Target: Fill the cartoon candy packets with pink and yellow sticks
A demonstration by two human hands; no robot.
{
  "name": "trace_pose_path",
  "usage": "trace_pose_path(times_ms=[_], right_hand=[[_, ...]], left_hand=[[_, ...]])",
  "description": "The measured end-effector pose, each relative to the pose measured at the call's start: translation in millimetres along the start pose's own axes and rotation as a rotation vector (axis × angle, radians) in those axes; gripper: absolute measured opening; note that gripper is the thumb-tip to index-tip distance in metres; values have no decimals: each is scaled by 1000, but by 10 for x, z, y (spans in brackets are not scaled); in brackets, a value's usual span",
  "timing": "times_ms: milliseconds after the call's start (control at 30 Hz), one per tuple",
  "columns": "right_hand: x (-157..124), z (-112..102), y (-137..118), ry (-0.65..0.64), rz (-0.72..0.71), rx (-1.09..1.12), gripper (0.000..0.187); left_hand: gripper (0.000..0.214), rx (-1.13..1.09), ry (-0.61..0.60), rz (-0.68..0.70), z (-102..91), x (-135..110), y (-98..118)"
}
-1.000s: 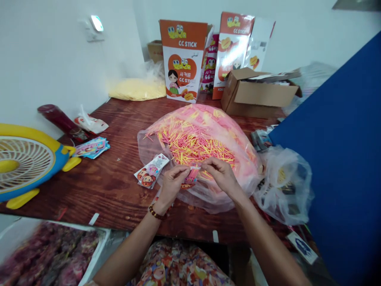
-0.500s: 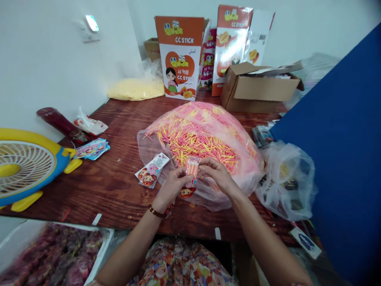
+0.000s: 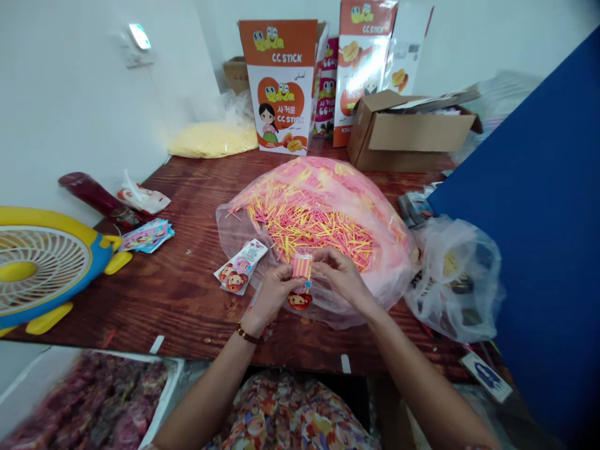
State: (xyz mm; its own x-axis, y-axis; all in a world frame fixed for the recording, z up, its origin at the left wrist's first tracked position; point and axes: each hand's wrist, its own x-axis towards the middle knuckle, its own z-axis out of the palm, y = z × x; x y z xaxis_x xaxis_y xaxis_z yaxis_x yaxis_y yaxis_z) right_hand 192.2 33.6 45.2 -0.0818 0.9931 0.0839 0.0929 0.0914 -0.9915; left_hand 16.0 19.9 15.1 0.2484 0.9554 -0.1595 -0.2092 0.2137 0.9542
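Observation:
My left hand (image 3: pixel 274 290) is closed on a small clear packet (image 3: pixel 302 267) with pink and yellow sticks standing upright in it and a cartoon face printed at its lower end. The curled fingers of my right hand (image 3: pixel 341 275) pinch at the packet's upper right edge. Just behind both hands lies a large clear plastic bag (image 3: pixel 389 256), spread wide with a heap of loose pink and yellow sticks (image 3: pixel 309 219) in it. Left of my left hand, a small stack of flat printed packets (image 3: pixel 242 267) rests partly on the bag's edge.
A yellow and blue fan (image 3: pixel 44 265) stands at the left, near more printed packets (image 3: pixel 147 235). Cartons (image 3: pixel 281 81) and an open cardboard box (image 3: pixel 412 134) line the back. A crumpled clear bag (image 3: pixel 454 281) sits right, beside a blue panel (image 3: pixel 529 206).
Both hands stay at the packet, which has turned slightly so its sticks show more squarely. My right fingers have shifted a little at its edge. The view has tilted slightly.

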Motion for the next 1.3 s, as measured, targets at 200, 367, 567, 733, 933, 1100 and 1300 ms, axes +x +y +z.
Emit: trace_pose_path(times_ms=[200, 367, 567, 733, 933, 1100, 1300], right_hand=[[231, -216, -343, -163, -336, -361, 13], [369, -250, -428, -296, -297, -554, 27], [507, -305, -544, -476, -115, -680, 19], [589, -320, -645, -620, -130, -771, 13], [560, -282, -613, -663, -255, -758, 12], [505, -274, -505, -551, -268, -581, 9], [482, -246, -550, -244, -88, 95, 10]], left_hand=[[28, 146, -14, 19, -61, -20, -49], [25, 183, -57, 32, -85, -31, -63], [23, 278, -66, 75, -68, -38, -3], [22, 313, -75, 90, -79, -11, -11], [22, 232, -90, 76, -93, 23, -24], [26, 144, -94, 34, -85, 26, 21], [29, 30, -104, -50, -61, -12, 41]])
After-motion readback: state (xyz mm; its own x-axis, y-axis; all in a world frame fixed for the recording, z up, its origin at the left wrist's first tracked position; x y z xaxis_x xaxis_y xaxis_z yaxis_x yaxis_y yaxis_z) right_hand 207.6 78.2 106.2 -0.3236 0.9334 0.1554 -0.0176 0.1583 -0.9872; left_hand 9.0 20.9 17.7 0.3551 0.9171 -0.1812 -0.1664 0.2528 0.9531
